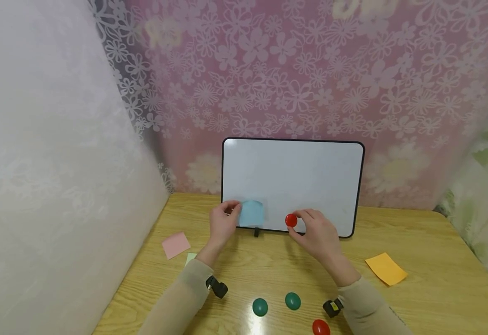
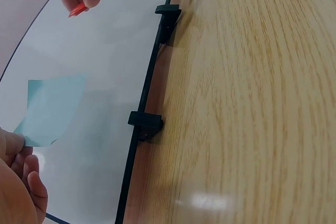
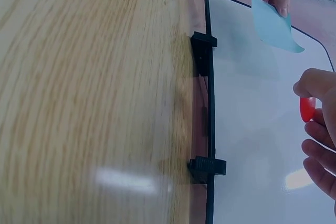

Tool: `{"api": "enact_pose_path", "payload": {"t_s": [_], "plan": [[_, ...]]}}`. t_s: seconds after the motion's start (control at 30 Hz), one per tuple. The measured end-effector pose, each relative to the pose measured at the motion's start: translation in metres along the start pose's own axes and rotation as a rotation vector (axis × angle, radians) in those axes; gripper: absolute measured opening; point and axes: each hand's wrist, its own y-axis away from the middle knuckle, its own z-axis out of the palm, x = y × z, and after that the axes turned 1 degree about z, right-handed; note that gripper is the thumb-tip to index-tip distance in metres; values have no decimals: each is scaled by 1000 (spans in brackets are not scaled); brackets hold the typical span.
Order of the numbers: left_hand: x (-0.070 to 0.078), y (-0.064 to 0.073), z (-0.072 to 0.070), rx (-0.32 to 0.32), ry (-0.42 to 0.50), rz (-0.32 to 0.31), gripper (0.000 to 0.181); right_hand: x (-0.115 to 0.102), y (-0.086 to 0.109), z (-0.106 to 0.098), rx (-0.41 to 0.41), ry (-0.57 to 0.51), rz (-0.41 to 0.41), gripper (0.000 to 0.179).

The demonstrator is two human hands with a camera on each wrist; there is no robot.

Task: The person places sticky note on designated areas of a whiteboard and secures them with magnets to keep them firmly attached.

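Observation:
My left hand (image 1: pixel 223 222) pinches the left edge of a light blue sticky note (image 1: pixel 251 213) in front of the lower left of a framed whiteboard (image 1: pixel 294 177). In the left wrist view the note (image 2: pixel 55 111) bends away from the fingertips, its far edge curling. My right hand (image 1: pixel 320 232) holds a round red magnet (image 1: pixel 291 220) between thumb and fingers, to the right of the note and in front of the board's lower part. The right wrist view shows the magnet (image 3: pixel 307 109) edge-on in the grip, the other fingers spread loosely below.
The whiteboard stands on the table in black clips (image 3: pixel 207 166). Two green magnets (image 1: pixel 260 307) and another red magnet (image 1: pixel 321 327) lie near the front. A pink note (image 1: pixel 176 245) and a partly hidden pale green note (image 1: pixel 190 257) lie left, an orange note (image 1: pixel 386 269) right.

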Motion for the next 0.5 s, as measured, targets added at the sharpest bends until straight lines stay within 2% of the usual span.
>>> {"api": "enact_pose_path", "payload": {"t_s": [0.5], "plan": [[0,-2,-4,-8,-16,-12,10,-6,-4,-2,18,1,-20,40]]}}
